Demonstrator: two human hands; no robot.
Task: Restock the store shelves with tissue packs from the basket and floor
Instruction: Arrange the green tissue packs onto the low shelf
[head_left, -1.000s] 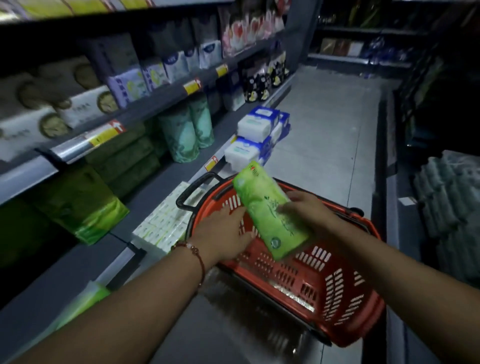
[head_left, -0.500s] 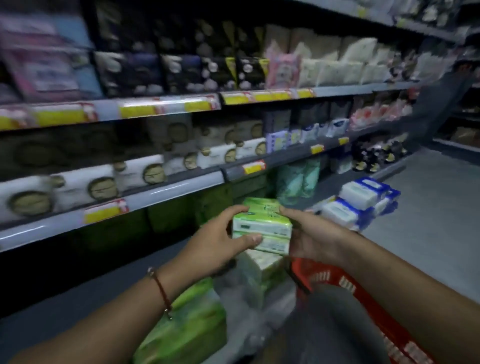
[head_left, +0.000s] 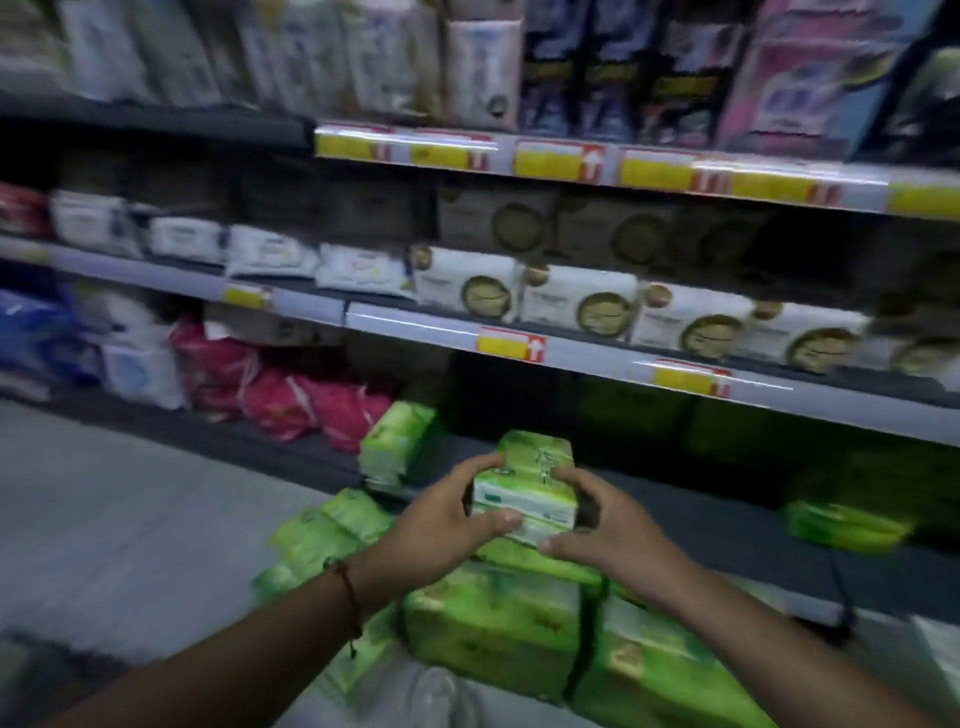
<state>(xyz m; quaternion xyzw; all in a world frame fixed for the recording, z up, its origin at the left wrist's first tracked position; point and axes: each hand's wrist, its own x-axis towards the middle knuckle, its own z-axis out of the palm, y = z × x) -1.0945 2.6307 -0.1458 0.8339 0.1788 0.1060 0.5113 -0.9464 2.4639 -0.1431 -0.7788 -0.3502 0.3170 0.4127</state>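
I hold a green tissue pack (head_left: 530, 480) in both hands, end toward me, in front of the dark bottom shelf (head_left: 701, 525). My left hand (head_left: 441, 525) grips its left side and my right hand (head_left: 602, 525) its right side. Below my hands lie bulk bundles of green tissue packs (head_left: 498, 623) on the floor. Another green pack (head_left: 395, 447) stands upright on the bottom shelf to the left, and a flat green pack (head_left: 847, 527) lies on it at the right. The basket is out of view.
White packs with round gold emblems (head_left: 576, 301) fill the middle shelf. Red bags (head_left: 291, 395) and white and blue packs (head_left: 124, 358) sit low at the left. Yellow price tags (head_left: 511, 345) line the shelf edges. Grey floor (head_left: 130, 519) spreads to the left.
The view swung left from the red basket to the shelves. The green pack came up out of the basket area and now both hands hold it before the bottom shelf.
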